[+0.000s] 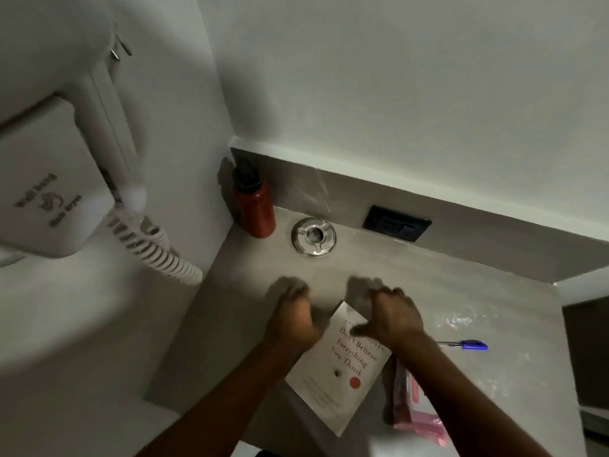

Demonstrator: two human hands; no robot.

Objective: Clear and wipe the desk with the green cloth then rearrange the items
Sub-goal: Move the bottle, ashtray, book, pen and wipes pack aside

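A white paperback book (pixel 342 371) lies tilted on the grey desk (pixel 428 291). My left hand (pixel 291 316) hovers just left of the book's top corner, fingers curled, holding nothing. My right hand (pixel 392 315) is over the book's upper right edge, thumb spread toward the cover; whether it grips the book is unclear. A red bottle (pixel 257 206) with a black cap stands in the back left corner. Beside it sits a metal ashtray (pixel 313 237). A blue pen (pixel 468 344) lies to the right. A pink packet (pixel 415 410) lies at the front right. No green cloth is in view.
A wall-mounted white hair dryer (pixel 49 179) with a coiled cord (pixel 158 249) hangs on the left wall beside the desk. A black power socket (pixel 395 223) is set in the backsplash. The desk ends at a drop on the right.
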